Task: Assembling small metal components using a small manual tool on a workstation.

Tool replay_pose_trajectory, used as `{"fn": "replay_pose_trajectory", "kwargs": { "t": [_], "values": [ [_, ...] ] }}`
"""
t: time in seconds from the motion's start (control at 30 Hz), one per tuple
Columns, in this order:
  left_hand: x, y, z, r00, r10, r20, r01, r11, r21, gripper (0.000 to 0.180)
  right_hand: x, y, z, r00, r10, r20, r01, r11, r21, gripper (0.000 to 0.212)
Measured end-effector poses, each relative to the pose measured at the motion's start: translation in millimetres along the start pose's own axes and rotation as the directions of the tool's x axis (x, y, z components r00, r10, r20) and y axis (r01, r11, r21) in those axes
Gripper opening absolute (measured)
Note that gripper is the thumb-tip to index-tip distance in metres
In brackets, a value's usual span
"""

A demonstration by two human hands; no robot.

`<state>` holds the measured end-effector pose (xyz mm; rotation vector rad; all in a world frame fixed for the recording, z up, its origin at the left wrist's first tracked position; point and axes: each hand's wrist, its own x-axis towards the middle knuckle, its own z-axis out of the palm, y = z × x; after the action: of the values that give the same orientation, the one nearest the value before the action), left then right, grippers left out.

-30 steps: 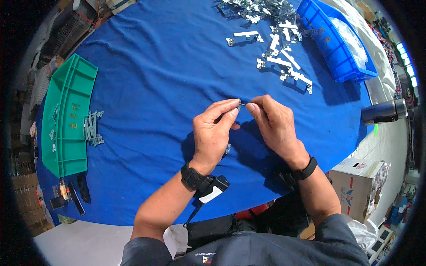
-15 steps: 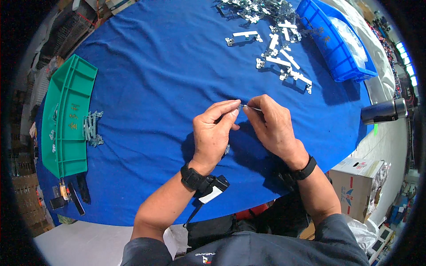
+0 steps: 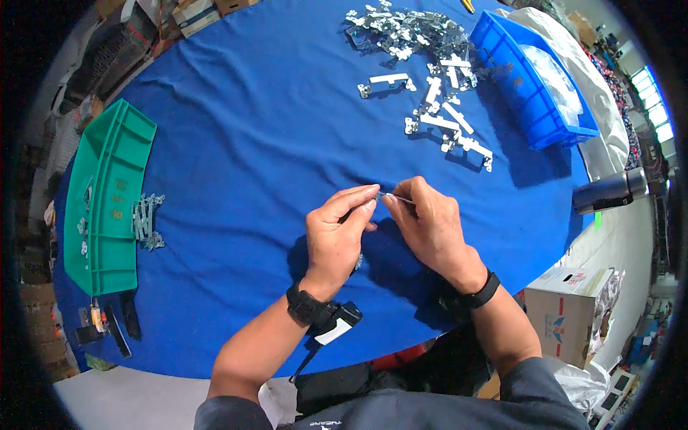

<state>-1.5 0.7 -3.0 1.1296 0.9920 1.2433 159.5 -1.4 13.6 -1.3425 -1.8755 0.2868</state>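
My left hand (image 3: 335, 240) and my right hand (image 3: 436, 226) meet above the middle of the blue cloth. Thumb and fingers of both are pinched at a thin metal piece (image 3: 398, 198), which shows as a narrow shiny line by the right fingertips. The fingers cover most of it, so its full shape is hidden. Beside my left wrist, a small metal part (image 3: 359, 262) peeks out on the cloth. Loose metal brackets (image 3: 438, 122), flat strips with bent ends, lie farther off to the right.
A heap of brackets (image 3: 408, 36) is at the far side, next to a blue bin (image 3: 534, 107) holding clear plastic. At left stands a green tray (image 3: 115, 269), with stacked brackets (image 3: 147, 221) against it. A dark bottle (image 3: 609, 192) lies at the right edge, above a cardboard box (image 3: 566, 315).
The whole view has shifted slightly, so everything sits lower in the picture. Both hands keep their pinch on the metal piece, with little visible movement over the cloth.
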Motion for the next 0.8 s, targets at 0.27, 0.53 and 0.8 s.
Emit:
{"fn": "replay_pose_trajectory", "kwargs": {
  "t": [0.27,0.53,0.8],
  "values": [
    [0,4,1,0.999,-0.032,-0.034,0.031,0.999,-0.036,0.019,0,-1,-3,0.997,-0.046,0.061,0.046,0.999,0.012,0.017],
    [0,3,6,0.997,-0.027,-0.069,0.020,0.994,-0.104,0.019,0,2,-9,0.995,-0.049,0.092,0.050,0.999,-0.018,0.017],
    [1,-1,3,0.999,0.026,-0.031,-0.029,0.995,-0.099,0.018,2,-3,-14,0.995,0.012,0.095,-0.016,0.999,0.039,0.015]
  ]
}}
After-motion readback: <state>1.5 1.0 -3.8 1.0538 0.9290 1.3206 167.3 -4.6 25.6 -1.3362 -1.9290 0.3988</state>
